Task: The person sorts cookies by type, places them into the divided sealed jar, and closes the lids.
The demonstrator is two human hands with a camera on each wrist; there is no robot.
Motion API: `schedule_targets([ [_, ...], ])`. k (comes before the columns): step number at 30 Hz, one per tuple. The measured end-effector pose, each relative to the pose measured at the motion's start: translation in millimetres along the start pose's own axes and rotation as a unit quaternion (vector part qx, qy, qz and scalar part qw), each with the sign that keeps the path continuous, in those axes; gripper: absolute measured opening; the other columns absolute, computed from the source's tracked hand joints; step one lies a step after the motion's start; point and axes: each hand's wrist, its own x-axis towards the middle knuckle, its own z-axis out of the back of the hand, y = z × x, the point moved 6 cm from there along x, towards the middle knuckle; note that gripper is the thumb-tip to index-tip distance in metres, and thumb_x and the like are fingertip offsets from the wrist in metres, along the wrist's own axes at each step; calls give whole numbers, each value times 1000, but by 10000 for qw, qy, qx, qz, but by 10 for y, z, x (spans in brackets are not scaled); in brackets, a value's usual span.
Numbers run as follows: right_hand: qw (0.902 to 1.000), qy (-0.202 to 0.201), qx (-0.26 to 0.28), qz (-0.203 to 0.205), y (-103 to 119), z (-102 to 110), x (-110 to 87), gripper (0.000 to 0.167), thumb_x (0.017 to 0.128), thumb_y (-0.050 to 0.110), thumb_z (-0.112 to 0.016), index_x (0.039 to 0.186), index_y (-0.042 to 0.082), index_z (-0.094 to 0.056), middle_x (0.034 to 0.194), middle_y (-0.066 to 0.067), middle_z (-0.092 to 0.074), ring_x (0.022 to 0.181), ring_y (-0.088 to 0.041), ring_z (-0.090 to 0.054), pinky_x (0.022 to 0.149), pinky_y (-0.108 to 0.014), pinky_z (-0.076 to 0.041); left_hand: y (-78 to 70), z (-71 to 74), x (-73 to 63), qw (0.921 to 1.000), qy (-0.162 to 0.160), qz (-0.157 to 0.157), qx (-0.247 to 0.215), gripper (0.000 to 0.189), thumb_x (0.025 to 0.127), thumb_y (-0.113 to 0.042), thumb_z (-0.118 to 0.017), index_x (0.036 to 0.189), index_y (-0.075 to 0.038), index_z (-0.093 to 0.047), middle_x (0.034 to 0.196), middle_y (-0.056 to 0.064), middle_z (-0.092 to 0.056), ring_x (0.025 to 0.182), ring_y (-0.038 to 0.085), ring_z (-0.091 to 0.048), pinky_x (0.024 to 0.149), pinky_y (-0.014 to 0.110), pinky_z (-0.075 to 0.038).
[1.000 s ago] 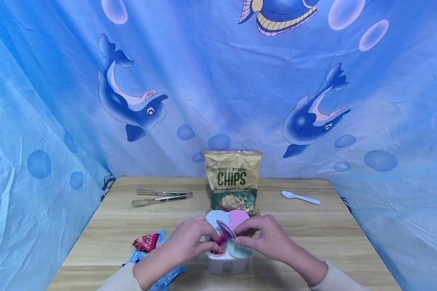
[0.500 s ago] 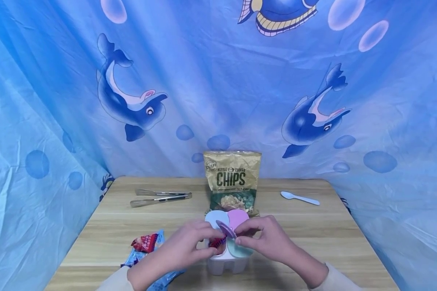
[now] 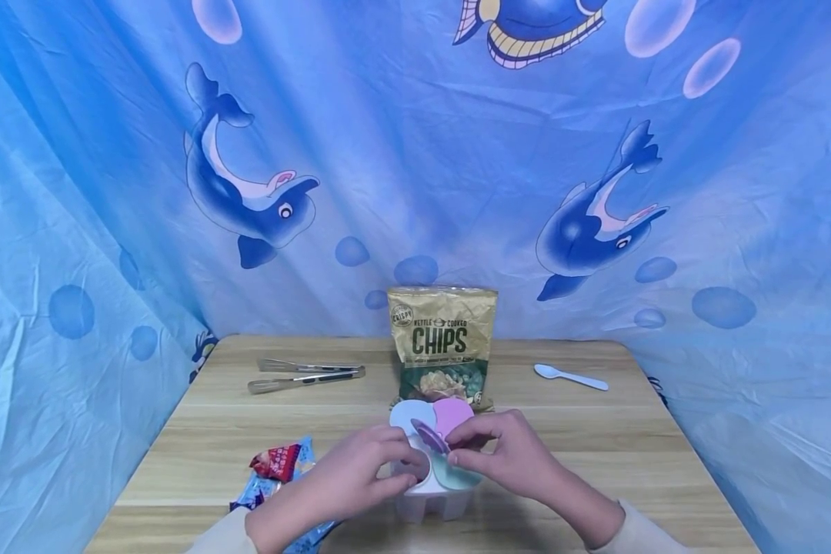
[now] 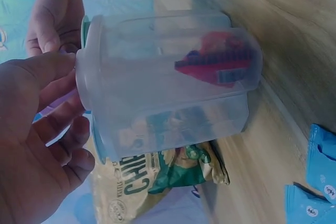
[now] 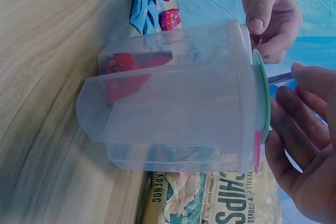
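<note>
A translucent container (image 3: 435, 504) with several compartments stands before me, topped by light blue (image 3: 407, 415), pink (image 3: 455, 414) and mint green (image 3: 459, 475) lids. My right hand (image 3: 507, 452) pinches the raised purple lid (image 3: 428, 435), which tilts above the front left compartment. Over that uncovered compartment is my left hand (image 3: 360, 471), its fingertips at the rim and some reaching into the mouth. No packet shows between its fingers. Through the clear wall in the left wrist view, a red snack packet (image 4: 218, 59) lies at the compartment's bottom.
Behind the container stands a chips bag (image 3: 443, 338). Metal tongs (image 3: 308, 377) lie at the back left, a white spoon (image 3: 571, 376) at the back right. Blue and red snack packets (image 3: 277, 464) lie left, partly under my left forearm.
My left hand has let go of the red packet, which has dropped down into the open compartment. The right hand keeps the purple lid raised in the same place.
</note>
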Motion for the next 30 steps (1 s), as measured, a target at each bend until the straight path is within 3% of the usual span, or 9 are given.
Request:
schedule_targets([
  [5,10000,-14,16,40,15,0,0,14,88,22,-82,102,18,-80,91,5,-78,76,-5,-71,69,-29,-61,70,47,-81,9975,95,448,-546,17,99,-30,-69,114,-33,-76,104,-21,-68,98,-1,-62,81,23,-54],
  [9,9999,-58,19,135,43,3,-1,12,88,21,-82,100,18,-81,90,6,-78,75,-4,-70,68,-28,-60,166,139,-194,9920,-78,830,-947,19,101,-33,-67,118,-30,-74,110,-16,-70,100,5,-64,82,27,-56],
  [14,9994,-139,-27,307,75,-2,3,9,88,17,-82,96,18,-81,87,7,-78,74,-3,-70,66,-28,-60,326,304,-397,9858,-340,1294,-1015,22,100,-42,-66,120,-34,-72,112,-16,-69,99,5,-63,75,27,-55],
  [17,9989,-185,-75,426,89,-4,2,9,87,15,-82,96,18,-81,87,7,-78,73,-3,-69,65,-28,-60,462,397,-526,9834,-501,1463,-945,20,100,-38,-68,119,-35,-72,109,-17,-70,95,2,-62,71,27,-54],
  [21,9983,-235,-140,517,103,-6,-1,9,87,14,-82,95,18,-81,87,6,-78,74,-2,-70,65,-27,-60,667,514,-703,9791,-736,1690,-860,20,99,-33,-70,118,-29,-73,102,-17,-70,89,1,-62,68,24,-54],
  [30,9976,-316,-250,566,126,-5,-9,9,87,12,-82,94,17,-81,87,6,-78,74,-1,-70,65,-26,-61,1211,661,-1154,9529,-1036,2679,-970,27,96,-28,-73,120,-14,-73,99,-8,-72,87,5,-64,68,25,-55],
])
